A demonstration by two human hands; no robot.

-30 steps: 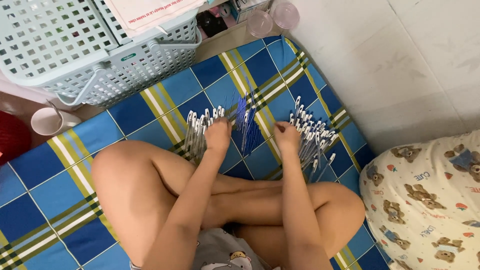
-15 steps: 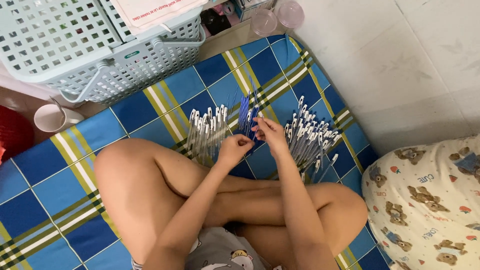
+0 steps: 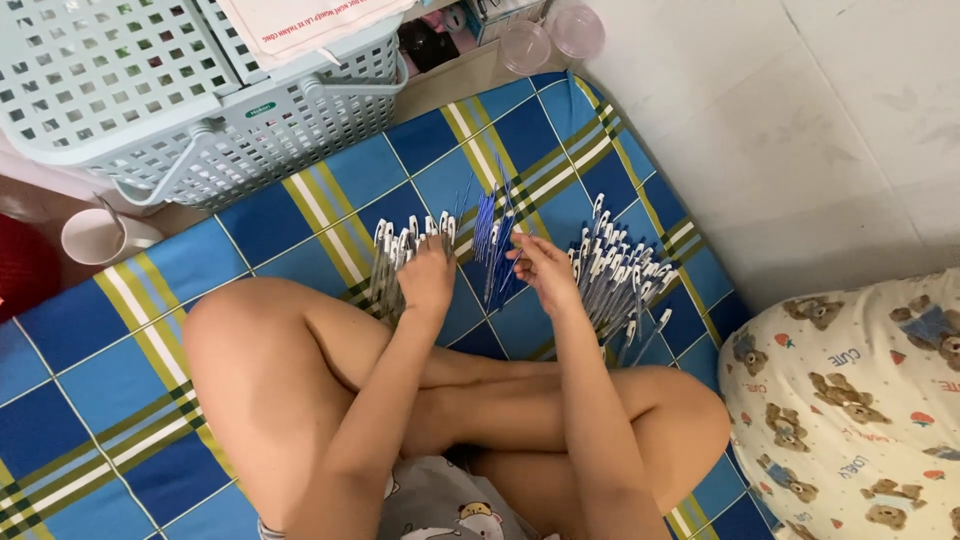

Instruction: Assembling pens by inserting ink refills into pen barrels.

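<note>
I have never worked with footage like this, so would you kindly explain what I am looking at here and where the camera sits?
The one view comes from a camera worn on a person's head, looking down at their own crossed legs and bare hands. They sit on a blue checked mat. On it lie three groups of pen parts: a left pile of clear barrels with white caps, a middle bunch of thin blue refills, and a larger right pile of barrels. The left hand rests on the left pile; the right hand is at the refills, though its grip is too small to tell. A pale plastic basket stands beyond.
</note>
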